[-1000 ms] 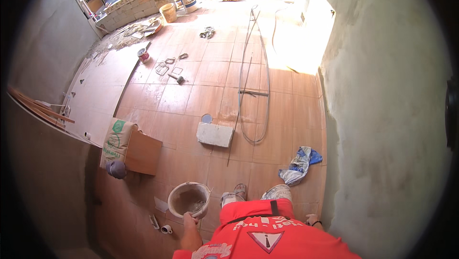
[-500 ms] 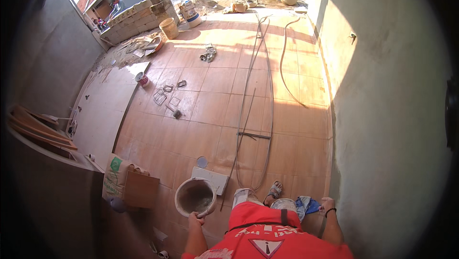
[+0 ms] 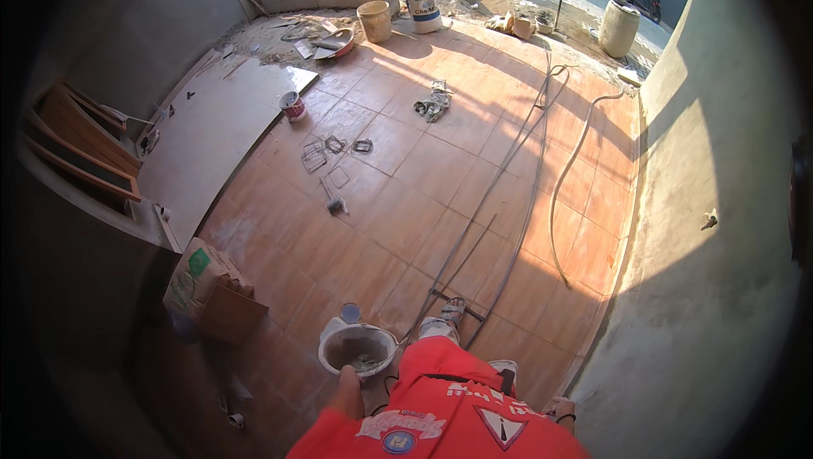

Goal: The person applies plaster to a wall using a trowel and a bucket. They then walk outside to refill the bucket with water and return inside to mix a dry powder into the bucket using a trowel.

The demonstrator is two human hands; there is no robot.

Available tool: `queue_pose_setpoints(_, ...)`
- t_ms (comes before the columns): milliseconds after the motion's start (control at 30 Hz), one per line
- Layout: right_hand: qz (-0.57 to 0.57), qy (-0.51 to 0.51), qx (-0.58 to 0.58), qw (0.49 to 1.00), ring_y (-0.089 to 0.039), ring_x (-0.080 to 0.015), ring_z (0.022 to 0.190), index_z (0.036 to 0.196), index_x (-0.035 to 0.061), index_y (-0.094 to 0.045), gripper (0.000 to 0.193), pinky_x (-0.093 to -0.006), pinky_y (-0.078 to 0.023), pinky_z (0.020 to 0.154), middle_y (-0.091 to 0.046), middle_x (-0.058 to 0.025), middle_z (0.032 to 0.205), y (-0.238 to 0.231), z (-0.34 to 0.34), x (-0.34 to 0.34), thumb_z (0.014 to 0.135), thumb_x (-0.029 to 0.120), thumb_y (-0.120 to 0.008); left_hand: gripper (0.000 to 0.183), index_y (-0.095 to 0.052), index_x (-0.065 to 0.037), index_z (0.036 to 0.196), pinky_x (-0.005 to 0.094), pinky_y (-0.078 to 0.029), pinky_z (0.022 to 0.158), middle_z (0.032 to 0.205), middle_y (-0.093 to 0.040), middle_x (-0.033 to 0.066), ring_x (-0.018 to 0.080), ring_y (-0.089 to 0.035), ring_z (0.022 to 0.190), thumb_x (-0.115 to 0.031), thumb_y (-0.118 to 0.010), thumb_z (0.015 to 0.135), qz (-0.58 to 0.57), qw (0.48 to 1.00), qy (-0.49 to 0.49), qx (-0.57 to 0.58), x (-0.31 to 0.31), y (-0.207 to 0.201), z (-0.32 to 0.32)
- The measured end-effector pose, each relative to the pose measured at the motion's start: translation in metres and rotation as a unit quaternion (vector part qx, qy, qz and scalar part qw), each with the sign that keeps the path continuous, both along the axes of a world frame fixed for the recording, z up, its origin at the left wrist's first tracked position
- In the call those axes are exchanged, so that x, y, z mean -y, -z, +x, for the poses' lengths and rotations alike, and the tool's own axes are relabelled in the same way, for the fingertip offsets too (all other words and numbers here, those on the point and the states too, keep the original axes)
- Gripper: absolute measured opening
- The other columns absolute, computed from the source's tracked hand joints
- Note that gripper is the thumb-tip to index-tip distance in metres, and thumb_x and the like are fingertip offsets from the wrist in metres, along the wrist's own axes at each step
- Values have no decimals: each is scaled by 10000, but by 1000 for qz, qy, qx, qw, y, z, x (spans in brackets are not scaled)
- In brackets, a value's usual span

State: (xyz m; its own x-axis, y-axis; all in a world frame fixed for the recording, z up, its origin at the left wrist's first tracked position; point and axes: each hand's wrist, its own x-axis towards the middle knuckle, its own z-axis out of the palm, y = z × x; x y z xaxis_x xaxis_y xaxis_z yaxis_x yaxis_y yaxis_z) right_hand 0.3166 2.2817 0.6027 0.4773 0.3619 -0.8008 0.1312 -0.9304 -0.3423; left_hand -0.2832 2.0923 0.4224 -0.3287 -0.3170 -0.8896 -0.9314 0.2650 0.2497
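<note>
A whitish bucket [image 3: 341, 347] with grey, mortar-like residue inside hangs at my left side. My left hand [image 3: 345, 381] is closed on its near rim or handle; my arm hides the exact grip. My right hand [image 3: 559, 410] is low beside the right wall, its fingers curled. My red shirt partly covers that hand, so whatever it may hold does not show. One sandalled foot [image 3: 455, 311] is set forward by the short crossbar of long, thin bent rods [image 3: 449, 268] lying on the tiles. A small round bluish disc [image 3: 350, 313] lies just beyond the bucket.
A paper sack [image 3: 199, 277] and brown box [image 3: 233, 313] stand left. Farther off are a white board [image 3: 233, 129], a paint can [image 3: 292, 106], wire frames [image 3: 313, 157], a brush-like tool [image 3: 336, 205] and a crumpled rag [image 3: 434, 105]. A hose [image 3: 559, 196] lies near the right wall [image 3: 703, 323].
My view has turned left and moved forward, with a foot stepping near the rods' crossbar. The bucket has come along in my left hand, and my right hand is now more covered by the shirt.
</note>
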Motion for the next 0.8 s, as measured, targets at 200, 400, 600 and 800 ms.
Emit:
queue_pose_setpoints(200,-19,-147,-52,988,-561,-233,465,1099,-25,-524,448,-383,-502,435,-567,-154,708,-9,-72,-135,700,-144,-360,278,-457,43,967,475,-534,628,938,-548,180,361,-601,788,-3,-477,693,84,993,-69,-53,-240,-38,-59)
queue_pose_setpoints(400,24,-51,-75,996,-556,-218,463,1102,-13,-517,441,-359,-499,417,-535,-123,671,32,-62,-308,708,-127,-357,312,-434,30,1001,548,-530,702,966,-539,190,373,-592,864,14,-495,695,231,965,-110,-62,-423,-56,-78)
queue_pose_setpoints(600,33,-81,-75,993,-522,-232,450,1111,-5,-498,365,-381,-496,420,-467,-113,594,65,-49,-536,798,-46,-315,258,-467,30,957,484,-538,693,951,-535,201,350,-596,836,2,-503,703,190,960,-198,-57,-542,-45,-63)
queue_pose_setpoints(800,122,-49,-78,988,-506,-222,422,1079,-12,-509,352,-380,-480,398,-454,-90,550,46,-43,-737,779,-32,-326,250,-534,27,959,446,-495,606,897,-566,190,324,-603,819,-92,-520,740,-24,992,113,-57,-592,-47,-23)
